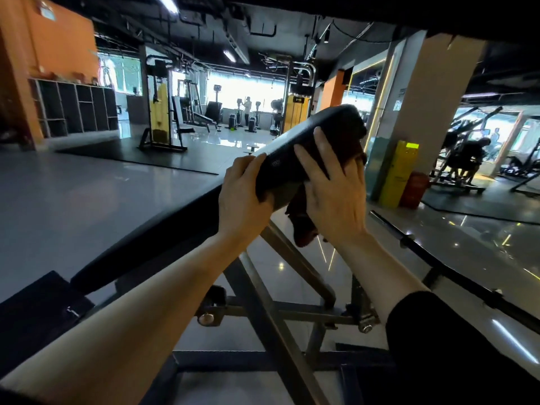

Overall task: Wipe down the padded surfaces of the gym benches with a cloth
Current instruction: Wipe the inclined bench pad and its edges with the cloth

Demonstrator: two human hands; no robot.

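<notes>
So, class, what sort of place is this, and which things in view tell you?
Most likely a commercial gym: an inclined padded bench on a steel frame, cable machines with yellow weight stacks, and cardio machines by the windows.

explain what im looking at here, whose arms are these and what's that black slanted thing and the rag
This is one picture from a camera worn on a person's head, looking forward and down, so the two arms are the wearer's own. The black slanted thing is the padded backrest of a gym bench, tilted up on a metal frame. The left hand grips the pad's near edge, seemingly to steady it. The right hand presses a dark reddish cloth flat against the pad's side, and part of the cloth hangs loose below. The person is wiping the bench clean. Behind is a gym floor with other machines.
</notes>
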